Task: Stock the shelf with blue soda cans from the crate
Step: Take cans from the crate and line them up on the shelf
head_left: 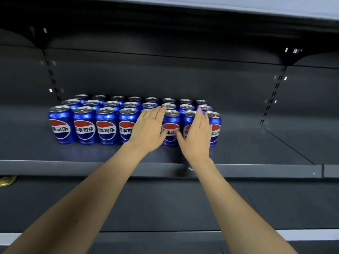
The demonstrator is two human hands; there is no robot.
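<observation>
Several blue soda cans (84,124) stand upright in three rows on the dark grey shelf (256,143), left of its middle. My left hand (149,128) lies flat with straight fingers against the front row, covering one can. My right hand (197,132) is also flat with straight fingers, against the cans near the row's right end. One front can (170,125) shows between my two hands, with both thumbs at its label. The crate is out of view.
The shelf's front lip (266,170) runs across the view, with a lower shelf (165,204) beneath it. An upper shelf (238,8) hangs overhead. Bare shelf surface lies right of the cans. A yellow packet (6,181) peeks in at the far left.
</observation>
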